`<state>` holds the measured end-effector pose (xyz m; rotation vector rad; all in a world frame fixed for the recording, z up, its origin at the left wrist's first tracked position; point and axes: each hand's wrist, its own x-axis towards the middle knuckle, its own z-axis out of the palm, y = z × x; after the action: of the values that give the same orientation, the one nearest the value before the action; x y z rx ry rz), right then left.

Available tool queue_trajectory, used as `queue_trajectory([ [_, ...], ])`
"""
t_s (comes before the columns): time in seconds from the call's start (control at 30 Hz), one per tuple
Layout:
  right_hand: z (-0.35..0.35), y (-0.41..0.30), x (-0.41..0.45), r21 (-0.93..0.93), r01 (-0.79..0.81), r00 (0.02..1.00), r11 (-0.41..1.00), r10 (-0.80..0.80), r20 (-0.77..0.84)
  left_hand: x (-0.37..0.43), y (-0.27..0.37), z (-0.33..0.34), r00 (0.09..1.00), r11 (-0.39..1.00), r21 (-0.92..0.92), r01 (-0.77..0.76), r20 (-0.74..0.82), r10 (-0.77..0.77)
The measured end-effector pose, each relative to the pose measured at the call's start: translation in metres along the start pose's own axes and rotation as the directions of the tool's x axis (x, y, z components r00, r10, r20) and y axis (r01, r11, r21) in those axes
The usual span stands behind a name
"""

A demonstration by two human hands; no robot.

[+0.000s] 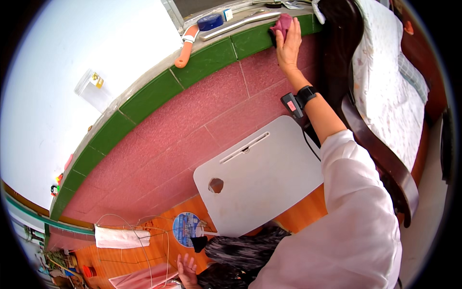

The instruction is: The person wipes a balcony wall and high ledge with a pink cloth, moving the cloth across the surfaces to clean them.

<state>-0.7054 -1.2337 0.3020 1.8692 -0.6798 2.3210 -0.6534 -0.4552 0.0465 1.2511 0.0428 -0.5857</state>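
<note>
My right hand [290, 50] presses a bunched pink cloth [282, 26] onto the green tiled edge [207, 59] of a window ledge, at the end near dark carved wooden furniture. A black strapped device [297, 102] sits on that wrist. Left of the cloth, a long silver-grey bar [240, 26] lies along the ledge. Beside it are a round dark blue container [210, 22], a small white and blue box [227, 14] and an orange-handled peeler or knife [186, 48], whose handle overhangs the tiles. Low in the view, my left hand [187, 269] has its fingers apart and holds nothing visible.
Below the ledge stands a white lap table [260, 180] with a slot and a hole. A round hand fan [186, 228] and a wire rack with a white towel [121, 237] are beyond. Dark wooden furniture [339, 43] with white patterned bedding [382, 90] borders the right.
</note>
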Motion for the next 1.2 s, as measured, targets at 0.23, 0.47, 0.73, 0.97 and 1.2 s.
queue_trajectory([
  [0.23, -0.014, 0.084, 0.026, -0.104, -0.299, 0.954, 0.949, 0.299, -0.008, -0.002, 0.000, -0.001, 0.999, 1.000, 0.022, 0.022, -0.037, -0.021],
  [0.47, -0.009, 0.020, 0.008, -0.007, -0.033, 0.996, 0.999, 0.033, 0.085, -0.007, 0.000, -0.017, 0.998, 0.999, 0.001, 0.047, -0.045, -0.047],
  [0.73, -0.001, 0.058, 0.015, -0.074, -0.441, 0.898, 0.895, 0.439, -0.044, -0.012, -0.003, -0.017, 0.995, 1.000, -0.003, 0.010, -0.099, -0.010],
  [0.97, 0.007, -0.102, -0.036, 0.034, 0.068, 0.983, 0.997, -0.072, 0.169, -0.021, 0.007, 0.005, 0.994, 1.000, 0.020, 0.007, -0.110, -0.005],
  [1.2, 0.009, -0.172, -0.066, 0.147, 0.260, 0.904, 0.954, -0.294, 0.310, -0.011, 0.000, -0.010, 0.999, 0.998, -0.059, -0.014, -0.048, 0.011],
])
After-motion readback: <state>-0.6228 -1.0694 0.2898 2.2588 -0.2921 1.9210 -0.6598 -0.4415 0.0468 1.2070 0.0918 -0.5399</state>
